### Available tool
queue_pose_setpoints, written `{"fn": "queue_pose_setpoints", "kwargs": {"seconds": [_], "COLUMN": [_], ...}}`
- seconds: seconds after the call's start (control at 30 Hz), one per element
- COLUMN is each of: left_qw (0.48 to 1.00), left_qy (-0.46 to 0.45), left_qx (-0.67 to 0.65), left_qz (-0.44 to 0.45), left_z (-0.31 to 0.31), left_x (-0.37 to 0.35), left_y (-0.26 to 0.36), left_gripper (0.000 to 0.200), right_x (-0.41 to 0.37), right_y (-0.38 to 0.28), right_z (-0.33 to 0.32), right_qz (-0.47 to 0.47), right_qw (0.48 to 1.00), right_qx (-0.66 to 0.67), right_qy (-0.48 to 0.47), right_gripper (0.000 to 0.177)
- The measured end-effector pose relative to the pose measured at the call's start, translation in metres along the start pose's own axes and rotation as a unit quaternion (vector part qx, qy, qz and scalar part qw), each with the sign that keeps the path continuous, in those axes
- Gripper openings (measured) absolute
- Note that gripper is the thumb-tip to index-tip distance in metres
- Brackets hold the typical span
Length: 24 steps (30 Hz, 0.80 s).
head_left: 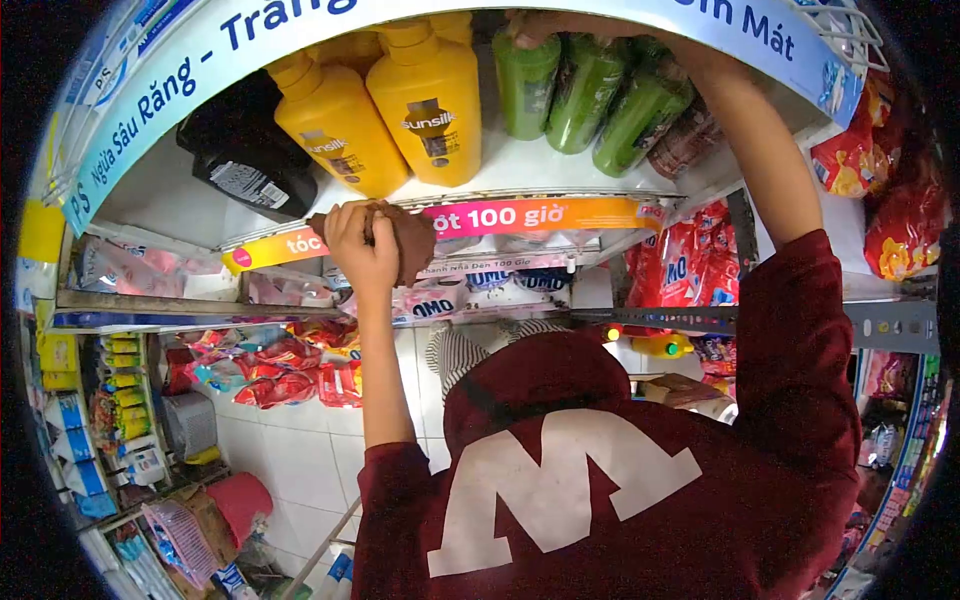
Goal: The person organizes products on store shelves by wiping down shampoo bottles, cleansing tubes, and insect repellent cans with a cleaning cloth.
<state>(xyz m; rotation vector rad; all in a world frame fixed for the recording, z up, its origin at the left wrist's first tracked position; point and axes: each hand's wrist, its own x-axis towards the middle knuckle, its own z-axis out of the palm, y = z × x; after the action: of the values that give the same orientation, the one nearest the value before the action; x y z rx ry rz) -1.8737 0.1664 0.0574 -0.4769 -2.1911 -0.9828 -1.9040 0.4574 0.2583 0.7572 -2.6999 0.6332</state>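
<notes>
My left hand (362, 240) is closed round a dark brown cloth (408, 243) at the front edge of the shelf, over its pink and orange label strip (500, 217). Up on the shelf, my right hand (600, 30) reaches over the tops of green bottles (585, 95); its fingers are partly hidden behind the header board, and their grip cannot be made out. Yellow Sunsilk bottles (425, 115) stand left of the green ones, with a black bottle (240, 165) further left. A brownish bottle (688, 140) leans at the right end of the row.
A curved header board (240, 50) runs above the shelf. Red packets (690, 255) and OMO bags (435, 303) fill the lower shelves. Red bags (905, 215) hang at the right. A pink basket (240, 508) stands at the lower left on the tiled floor (290, 455).
</notes>
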Motion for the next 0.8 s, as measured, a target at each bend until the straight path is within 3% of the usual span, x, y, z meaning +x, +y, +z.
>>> {"fn": "queue_pose_setpoints", "kwargs": {"seconds": [0.6,0.67,0.73,0.8], "left_qw": [1.0,0.999,0.999,0.997], "left_qy": [-0.015,-0.026,-0.037,-0.054], "left_qx": [-0.019,-0.013,-0.018,-0.015], "left_qz": [0.015,0.018,0.022,0.05], "left_z": [0.001,0.0,-0.003,-0.004], "left_x": [-0.003,-0.002,0.001,0.001], "left_y": [-0.006,-0.005,-0.004,-0.012], "left_gripper": [0.011,0.011,0.011,0.011], "right_x": [0.0,-0.002,-0.001,-0.006], "right_y": [-0.011,-0.02,-0.046,-0.016], "right_z": [0.014,0.009,-0.003,0.025], "right_qz": [-0.002,0.003,0.064,0.059], "right_qw": [1.0,1.0,0.986,0.994], "right_qx": [0.001,-0.021,-0.115,-0.088], "right_qy": [0.001,-0.011,-0.103,-0.04], "right_gripper": [0.058,0.059,0.055,0.048]}}
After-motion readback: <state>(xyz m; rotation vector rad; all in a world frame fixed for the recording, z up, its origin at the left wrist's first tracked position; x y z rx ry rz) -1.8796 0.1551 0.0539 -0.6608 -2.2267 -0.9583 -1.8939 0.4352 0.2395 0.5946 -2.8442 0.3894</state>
